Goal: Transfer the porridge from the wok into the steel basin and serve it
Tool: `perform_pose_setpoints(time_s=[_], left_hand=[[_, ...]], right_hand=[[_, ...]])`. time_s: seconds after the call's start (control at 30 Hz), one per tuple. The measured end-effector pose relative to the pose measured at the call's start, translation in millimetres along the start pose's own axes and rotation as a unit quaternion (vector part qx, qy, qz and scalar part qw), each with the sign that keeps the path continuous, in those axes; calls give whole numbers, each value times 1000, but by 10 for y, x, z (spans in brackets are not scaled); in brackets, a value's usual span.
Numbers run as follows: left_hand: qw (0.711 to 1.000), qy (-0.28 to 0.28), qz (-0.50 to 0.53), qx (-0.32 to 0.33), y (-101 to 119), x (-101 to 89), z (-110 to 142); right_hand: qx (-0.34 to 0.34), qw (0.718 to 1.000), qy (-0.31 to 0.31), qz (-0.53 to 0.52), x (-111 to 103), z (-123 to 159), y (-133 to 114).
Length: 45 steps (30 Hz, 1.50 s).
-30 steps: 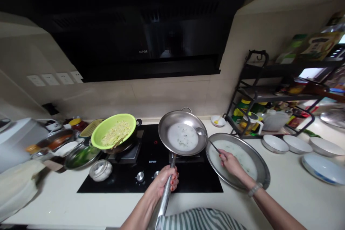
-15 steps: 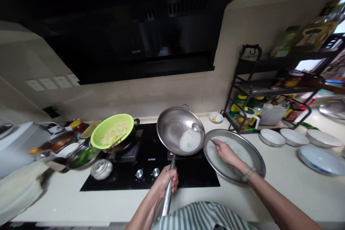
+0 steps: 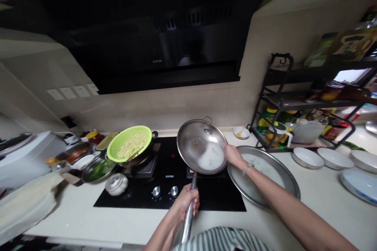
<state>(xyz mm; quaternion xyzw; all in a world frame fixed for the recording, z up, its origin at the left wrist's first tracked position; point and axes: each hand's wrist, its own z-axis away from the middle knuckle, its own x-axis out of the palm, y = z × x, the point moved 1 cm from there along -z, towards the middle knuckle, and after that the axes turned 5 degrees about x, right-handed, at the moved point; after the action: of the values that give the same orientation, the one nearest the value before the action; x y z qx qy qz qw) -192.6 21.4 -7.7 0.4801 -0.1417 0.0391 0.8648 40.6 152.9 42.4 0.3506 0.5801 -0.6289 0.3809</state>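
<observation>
My left hand (image 3: 187, 200) is closed round the long metal handle of a steel wok (image 3: 191, 143), which tilts down to the right over the black cooktop. A pool of milky white liquid (image 3: 211, 157) lies in the lower right of the wok. My right hand (image 3: 235, 156) is closed beside the wok's right rim on a metal ladle (image 3: 208, 130). The ladle's small bowl hangs over the far side of the wok; most of its handle is hard to make out. Under my right forearm stands a wide metal basin (image 3: 294, 182) of cloudy white liquid.
Left on the cooktop (image 3: 141, 200), a green plastic basin (image 3: 112, 151) of pale shreds with chopsticks sits on a pot. Beside it stand a glass jar (image 3: 116, 184) and a pan of greens (image 3: 101, 169). A spice rack (image 3: 282, 104) and several bowls (image 3: 308, 158) are on the right.
My right hand has moved up and left from over the basin to the wok's rim. The ladle bowl has shifted toward the wok's far side. The whole view has shifted slightly.
</observation>
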Motion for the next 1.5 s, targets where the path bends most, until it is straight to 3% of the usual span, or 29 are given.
perform_pose_setpoints(time_s=[0.17, 0.3, 0.4, 0.53, 0.6, 0.7, 0.77, 0.9, 1.0, 1.07, 1.2, 1.3, 1.43, 1.5], left_hand=[[1000, -3, -8, -9, -52, -24, -59], [1000, 5, -26, -4, -92, -37, -74], [999, 10, -38, -2, -105, -36, -73], [999, 15, -42, 0, -69, -20, -58], [999, 18, -41, -1, -41, -11, -45], [998, 22, -50, -7, -16, -4, -29], [998, 26, -57, -7, -19, -5, -25], [997, 30, -66, 1, -38, -3, -26], [997, 33, -69, 0, -30, 7, -16], [997, 33, -72, -4, -18, 12, -7], [996, 28, -81, -3, -14, 3, -7], [997, 29, -77, 0, -40, -4, -22], [997, 32, -68, -3, -62, 6, -28], [997, 35, -67, -2, -52, 15, -21]], right_hand=[[-109, 975, -52, 185, -285, 164, -55], [-119, 963, -30, 240, -544, 134, -116], [-77, 972, 2, 223, -471, 0, -324], [-77, 975, 5, 210, -221, -5, -517], [-98, 973, -14, 208, -198, 85, -453], [-131, 968, -51, 209, -330, 182, -248], [-130, 969, -36, 208, -432, 160, -185], [-99, 976, 23, 191, -360, 28, -377], [-113, 974, 16, 195, -198, 73, -494], [-147, 967, -6, 208, -191, 195, -425], [-155, 955, -31, 251, -438, 352, -181], [-123, 959, 4, 253, -525, 247, -266], [-110, 966, 25, 233, -308, 86, -507], [-137, 963, 14, 233, -206, 135, -466]])
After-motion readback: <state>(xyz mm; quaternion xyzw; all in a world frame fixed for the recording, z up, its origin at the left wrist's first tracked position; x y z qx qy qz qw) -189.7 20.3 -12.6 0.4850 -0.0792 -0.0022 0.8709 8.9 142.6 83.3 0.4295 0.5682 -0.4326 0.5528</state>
